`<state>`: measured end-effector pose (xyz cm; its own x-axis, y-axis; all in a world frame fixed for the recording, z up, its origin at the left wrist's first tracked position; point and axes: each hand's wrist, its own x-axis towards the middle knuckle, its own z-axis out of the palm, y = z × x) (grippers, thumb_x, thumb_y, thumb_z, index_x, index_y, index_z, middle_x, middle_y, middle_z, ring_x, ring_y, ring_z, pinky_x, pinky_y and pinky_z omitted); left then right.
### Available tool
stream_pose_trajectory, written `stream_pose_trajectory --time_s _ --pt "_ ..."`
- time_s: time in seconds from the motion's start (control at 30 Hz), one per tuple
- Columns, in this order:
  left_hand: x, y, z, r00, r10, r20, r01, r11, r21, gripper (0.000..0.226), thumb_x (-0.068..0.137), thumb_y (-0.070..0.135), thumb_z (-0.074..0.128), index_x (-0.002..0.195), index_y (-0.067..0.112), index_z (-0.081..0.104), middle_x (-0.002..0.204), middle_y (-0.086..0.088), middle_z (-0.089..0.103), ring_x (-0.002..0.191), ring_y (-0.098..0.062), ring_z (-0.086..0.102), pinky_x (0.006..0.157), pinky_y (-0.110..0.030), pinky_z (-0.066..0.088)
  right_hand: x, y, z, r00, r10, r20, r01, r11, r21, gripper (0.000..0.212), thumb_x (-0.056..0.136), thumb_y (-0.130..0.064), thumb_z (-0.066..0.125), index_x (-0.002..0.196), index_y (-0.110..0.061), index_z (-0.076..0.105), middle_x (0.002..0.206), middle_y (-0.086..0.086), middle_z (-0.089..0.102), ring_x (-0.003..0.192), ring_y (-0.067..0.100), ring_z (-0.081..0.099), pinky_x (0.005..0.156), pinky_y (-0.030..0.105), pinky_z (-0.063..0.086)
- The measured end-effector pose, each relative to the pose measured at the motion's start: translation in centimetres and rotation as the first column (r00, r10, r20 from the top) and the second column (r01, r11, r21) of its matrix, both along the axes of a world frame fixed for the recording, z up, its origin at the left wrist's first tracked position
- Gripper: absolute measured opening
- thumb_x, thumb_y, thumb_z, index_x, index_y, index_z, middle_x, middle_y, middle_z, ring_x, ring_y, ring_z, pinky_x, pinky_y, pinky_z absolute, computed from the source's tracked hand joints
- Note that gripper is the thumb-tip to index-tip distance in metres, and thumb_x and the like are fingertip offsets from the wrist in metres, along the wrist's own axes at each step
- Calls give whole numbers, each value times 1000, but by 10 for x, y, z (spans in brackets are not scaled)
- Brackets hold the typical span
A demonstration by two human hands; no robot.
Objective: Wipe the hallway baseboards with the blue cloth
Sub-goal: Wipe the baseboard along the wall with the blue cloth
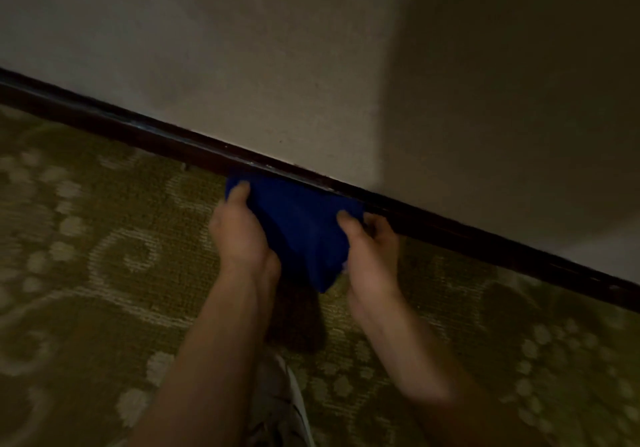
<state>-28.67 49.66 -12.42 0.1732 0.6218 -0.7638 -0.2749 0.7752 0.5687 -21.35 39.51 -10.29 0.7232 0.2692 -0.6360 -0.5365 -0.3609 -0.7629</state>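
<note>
Mid-wipe, by my read. Blue cloth (pixel 298 228) is up against the dark baseboard (pixel 145 127), top edge touching the trim face just past both hands. Can't tell from this frame how much of the run is already wiped. There's a faint pale streak along the baseboard's upper lip out beyond the left hand (pixel 239 235); could be dust or glare, too dim to say. The stretch beyond the right hand (pixel 370 256) runs into shadow and is unreadable. Safe assumption: most of the hallway is still to do, since only this one wall section shows.

Hands:
- Left hand: clamped on the cloth's left edge, thumb on the near face, fingers hidden behind the fabric.
- Right hand: pinching the cloth's right edge, thumb on the near face, fingertips curled round the far side next to the baseboard.
- Hands are apart, with the cloth stretched between them.

Cloth position: between the two hands, upper edge ahead of the fingertips against the baseboard, lower corner hanging down between the wrists above the patterned carpet (pixel 104 256).

Wall (pixel 242 48) sits above the trim. A shoe (pixel 294 401) shows below the forearms, on the carpet near the body.

Frame is motion-blurred and dark, so contact pressure is a guess.
</note>
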Motion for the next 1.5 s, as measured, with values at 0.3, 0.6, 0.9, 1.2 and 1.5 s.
stream_pose_trajectory --time_s 0.3,0.6,0.9,1.2,1.5 --pt "46 -22 17 963 -92 -254 139 975 176 15 93 23 60 108 20 62 106 -2 63 99 -17 59 98 -33 45 23 -33 13 988 -147 -51 151 986 73 28 92 -14 65 118 -13 56 112 7 65 97 18 64 78 31 54" --pt "23 21 16 962 -36 -272 79 986 149 36 85 20 66 118 7 64 109 -10 68 102 -26 62 97 -46 52 -11 -17 12 986 -102 -136 117 987 109 29 87 -21 73 110 -26 57 120 5 64 108 22 63 99 44 51" --pt "68 -52 7 897 -175 -407 333 872 359 19 89 24 62 73 20 52 71 0 58 68 -22 57 75 -35 51 41 -60 20 944 -250 217 260 965 -18 20 91 -12 63 111 -8 58 99 3 63 96 21 62 86 36 51" --pt "31 -12 7 946 -249 -208 281 948 146 43 80 29 70 117 8 61 118 -16 68 109 -33 64 100 -49 50 24 -29 12 938 -263 225 255 965 64 25 94 -16 65 117 -12 57 115 5 64 107 20 61 97 35 51" --pt "-21 42 0 982 -96 -161 115 987 114 46 94 32 57 138 18 50 131 -3 61 118 -23 57 90 -37 49 -13 46 -4 993 -92 -68 101 982 162 25 90 -17 69 112 -8 60 114 13 67 102 25 66 93 42 54"
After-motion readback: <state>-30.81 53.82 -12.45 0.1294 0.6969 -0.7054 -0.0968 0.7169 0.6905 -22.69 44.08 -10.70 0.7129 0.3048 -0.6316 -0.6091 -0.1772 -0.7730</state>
